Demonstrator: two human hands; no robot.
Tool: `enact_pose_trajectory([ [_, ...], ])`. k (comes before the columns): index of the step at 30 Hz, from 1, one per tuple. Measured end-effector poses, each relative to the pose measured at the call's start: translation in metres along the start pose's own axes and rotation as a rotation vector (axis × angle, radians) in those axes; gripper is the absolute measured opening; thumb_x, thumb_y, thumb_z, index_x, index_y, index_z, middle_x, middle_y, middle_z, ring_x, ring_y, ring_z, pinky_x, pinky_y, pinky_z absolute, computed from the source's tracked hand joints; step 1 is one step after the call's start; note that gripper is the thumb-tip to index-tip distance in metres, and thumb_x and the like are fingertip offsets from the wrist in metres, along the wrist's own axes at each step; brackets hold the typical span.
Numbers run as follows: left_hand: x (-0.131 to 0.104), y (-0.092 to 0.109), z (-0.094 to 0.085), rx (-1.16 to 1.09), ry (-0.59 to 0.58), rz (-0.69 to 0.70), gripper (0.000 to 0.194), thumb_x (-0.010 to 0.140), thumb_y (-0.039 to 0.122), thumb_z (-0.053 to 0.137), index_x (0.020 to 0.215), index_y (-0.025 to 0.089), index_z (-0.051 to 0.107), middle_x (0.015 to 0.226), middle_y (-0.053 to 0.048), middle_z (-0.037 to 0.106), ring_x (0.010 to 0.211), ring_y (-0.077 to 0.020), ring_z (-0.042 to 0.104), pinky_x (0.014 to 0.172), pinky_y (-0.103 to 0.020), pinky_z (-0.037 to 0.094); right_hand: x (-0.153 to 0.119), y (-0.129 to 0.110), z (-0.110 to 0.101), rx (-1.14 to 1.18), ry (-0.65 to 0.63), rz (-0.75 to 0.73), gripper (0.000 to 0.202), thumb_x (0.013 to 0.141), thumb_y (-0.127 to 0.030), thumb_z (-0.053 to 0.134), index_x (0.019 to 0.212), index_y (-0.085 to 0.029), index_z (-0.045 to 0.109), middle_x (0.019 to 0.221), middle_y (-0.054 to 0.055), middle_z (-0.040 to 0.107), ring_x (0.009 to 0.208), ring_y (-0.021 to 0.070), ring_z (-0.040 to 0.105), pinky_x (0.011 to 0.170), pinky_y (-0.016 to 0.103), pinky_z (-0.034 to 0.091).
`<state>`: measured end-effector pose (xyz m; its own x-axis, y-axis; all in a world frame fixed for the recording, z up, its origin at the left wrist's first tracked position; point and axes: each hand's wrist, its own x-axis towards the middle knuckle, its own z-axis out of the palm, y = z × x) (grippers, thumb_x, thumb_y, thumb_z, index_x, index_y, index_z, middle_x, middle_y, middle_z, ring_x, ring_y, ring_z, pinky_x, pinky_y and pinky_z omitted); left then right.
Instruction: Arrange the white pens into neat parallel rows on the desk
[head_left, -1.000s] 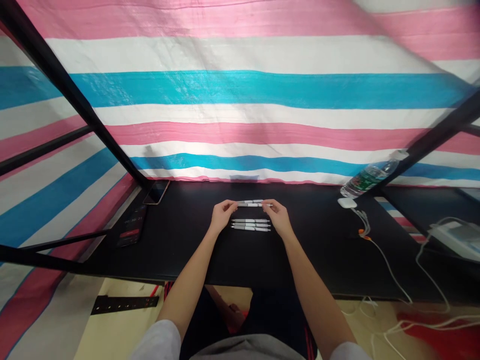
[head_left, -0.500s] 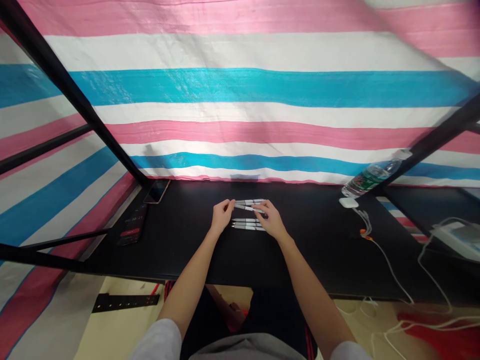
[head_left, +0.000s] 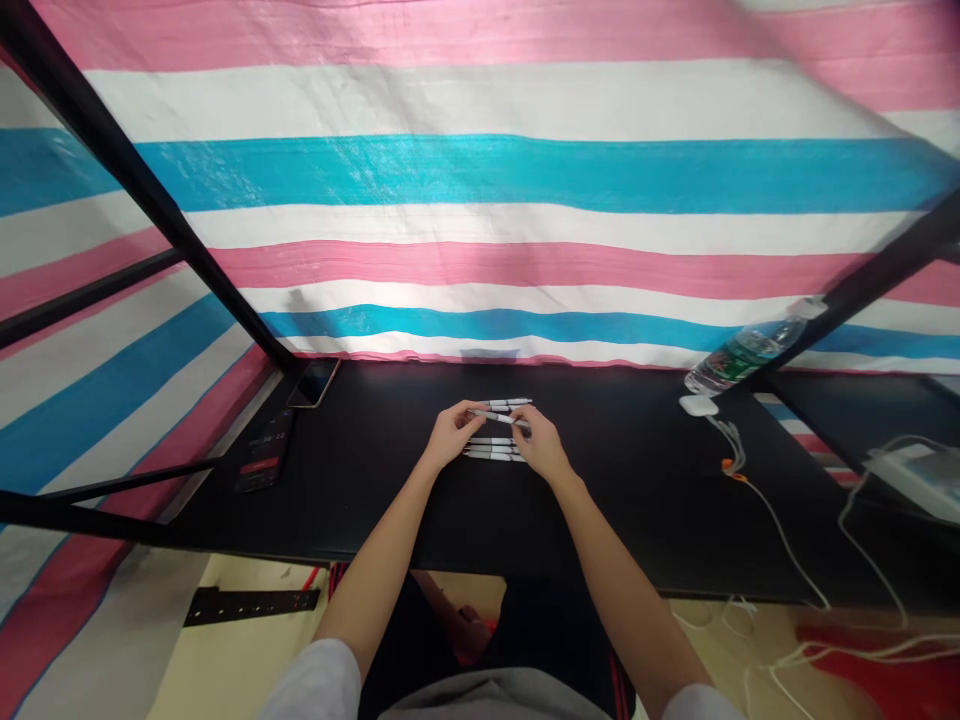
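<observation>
A white and grey pen (head_left: 496, 416) is held between my two hands, tilted slightly down to the right. My left hand (head_left: 453, 433) pinches its left end, and my right hand (head_left: 536, 438) closes on its right end. Just beyond it, more pens (head_left: 510, 403) lie side by side on the black table (head_left: 360, 470). Nearer to me is a second row of several pens (head_left: 493, 450), lying roughly parallel between my hands, their right ends partly hidden by my right hand.
Two phones, one dark (head_left: 265, 452) and one near the back edge (head_left: 314, 383), lie at the left. At the right are a tilted water bottle (head_left: 739, 358), a white charger (head_left: 698, 405) and cables. Black frame bars and striped sheeting surround the table.
My left hand has shifted slightly right along the held pen, and my right hand has moved slightly. The held pen is now more tilted.
</observation>
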<state>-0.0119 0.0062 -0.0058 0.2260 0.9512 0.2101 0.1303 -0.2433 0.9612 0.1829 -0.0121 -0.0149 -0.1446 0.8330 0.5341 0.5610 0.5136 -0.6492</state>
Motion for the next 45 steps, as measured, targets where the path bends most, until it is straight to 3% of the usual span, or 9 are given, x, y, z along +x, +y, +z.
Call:
enact_pose_trajectory([
  [5,0.0,0.0,0.001,0.059,0.095,-0.048,0.034,0.081,0.047,0.064,0.073,0.014,0.066,0.058,-0.001,0.058,0.052,-0.0105,0.048,0.05,-0.023,0.036,0.0,-0.003,0.002,-0.051,-0.004,-0.073,0.02,0.091,-0.029,0.051,0.101,-0.022,0.067,0.092,0.008,0.068,0.09,0.0226,0.06,0.086,0.038,0.049],
  [12,0.0,0.004,0.0,-0.077,-0.013,-0.003,0.033,0.077,0.041,0.07,0.099,0.016,0.07,0.077,-0.004,0.067,0.065,-0.0127,0.057,0.062,-0.025,0.043,0.001,-0.006,-0.001,-0.084,0.061,-0.075,0.021,0.093,-0.03,0.049,0.095,-0.023,0.068,0.09,0.007,0.069,0.089,0.0225,0.061,0.083,0.036,0.05],
  [18,0.0,0.003,0.001,0.039,0.089,-0.029,0.036,0.081,0.049,0.063,0.071,0.015,0.066,0.055,0.001,0.054,0.051,-0.0101,0.047,0.051,-0.023,0.037,-0.001,-0.01,0.0,-0.109,-0.009,-0.052,0.019,0.091,-0.026,0.048,0.094,-0.023,0.066,0.087,0.006,0.067,0.077,0.0195,0.062,0.077,0.032,0.05],
  [24,-0.002,0.007,0.002,-0.081,-0.041,-0.008,0.035,0.077,0.042,0.07,0.1,0.016,0.069,0.079,-0.004,0.067,0.067,-0.0136,0.058,0.063,-0.026,0.046,0.0,-0.009,-0.001,-0.133,0.038,-0.099,0.022,0.092,-0.027,0.049,0.103,-0.022,0.068,0.09,0.007,0.07,0.08,0.0215,0.061,0.079,0.036,0.049],
  [32,-0.002,0.004,0.004,-0.008,0.053,-0.038,0.034,0.079,0.048,0.066,0.071,0.016,0.061,0.054,0.003,0.05,0.047,-0.0084,0.041,0.047,-0.023,0.029,0.0,-0.008,0.002,-0.109,0.028,-0.103,0.026,0.094,-0.033,0.049,0.105,-0.026,0.072,0.091,0.007,0.07,0.087,0.022,0.063,0.084,0.039,0.05],
  [36,0.0,0.004,0.001,0.021,0.133,-0.013,0.043,0.083,0.05,0.06,0.058,0.016,0.054,0.051,0.003,0.048,0.048,-0.0085,0.041,0.049,-0.023,0.033,-0.001,-0.008,-0.001,-0.073,0.035,-0.071,0.026,0.094,-0.034,0.049,0.102,-0.027,0.072,0.094,0.007,0.07,0.089,0.0213,0.064,0.084,0.036,0.053],
  [41,0.002,0.006,-0.001,-0.078,0.121,-0.005,0.033,0.081,0.048,0.064,0.074,0.016,0.064,0.065,-0.001,0.06,0.057,-0.0103,0.051,0.055,-0.024,0.041,0.0,-0.011,-0.005,-0.048,0.007,-0.053,0.029,0.095,-0.032,0.046,0.108,-0.025,0.07,0.096,0.007,0.069,0.083,0.0186,0.065,0.081,0.032,0.053],
  [45,0.003,0.004,0.0,-0.13,0.119,0.003,0.033,0.081,0.047,0.064,0.088,0.015,0.068,0.068,-0.002,0.062,0.055,-0.0097,0.05,0.052,-0.024,0.041,-0.001,-0.012,-0.005,-0.055,-0.03,-0.039,0.031,0.095,-0.031,0.043,0.11,-0.026,0.07,0.09,0.006,0.068,0.076,0.0169,0.063,0.074,0.029,0.052],
])
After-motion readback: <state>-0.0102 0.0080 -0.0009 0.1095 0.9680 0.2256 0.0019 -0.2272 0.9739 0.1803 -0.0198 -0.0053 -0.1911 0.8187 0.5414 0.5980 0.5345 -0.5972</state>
